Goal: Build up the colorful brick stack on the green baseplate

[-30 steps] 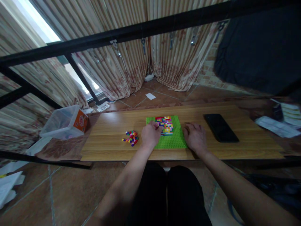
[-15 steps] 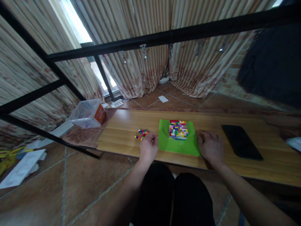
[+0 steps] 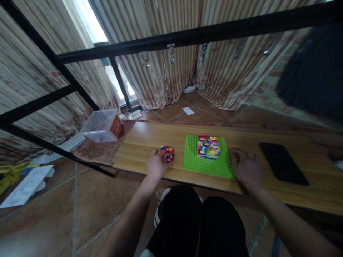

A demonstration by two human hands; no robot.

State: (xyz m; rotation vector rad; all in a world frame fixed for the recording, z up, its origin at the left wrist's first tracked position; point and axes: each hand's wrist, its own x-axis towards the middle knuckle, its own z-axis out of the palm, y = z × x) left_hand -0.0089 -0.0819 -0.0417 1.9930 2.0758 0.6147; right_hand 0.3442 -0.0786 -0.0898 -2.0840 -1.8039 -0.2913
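Observation:
A small pile of loose toy bricks (image 3: pixel 169 153) in mixed colours lies on the left part of the wooden table. My left hand (image 3: pixel 156 165) is at the pile's left edge, fingers bent but apart, the tips touching or close to the bricks. I see no brick held in it. Right of the pile lies a green baseplate (image 3: pixel 192 162) bearing a block of many-coloured bricks (image 3: pixel 208 147). Against the baseplate's right edge rests my right hand (image 3: pixel 245 167), palm down with loosely spread fingers and nothing in it.
A black tablet-like slab (image 3: pixel 282 163) lies right of my right hand. Beyond the left end of the wooden table (image 3: pixel 139 142) stands a clear plastic box (image 3: pixel 100 128) with an orange label. A black metal bar (image 3: pixel 187 37) crosses in front of the curtains.
My left hand has gone from the right side of the loose bricks to their left side. The pile looks more gathered. My right hand stays beside the baseplate; the view has shifted slightly.

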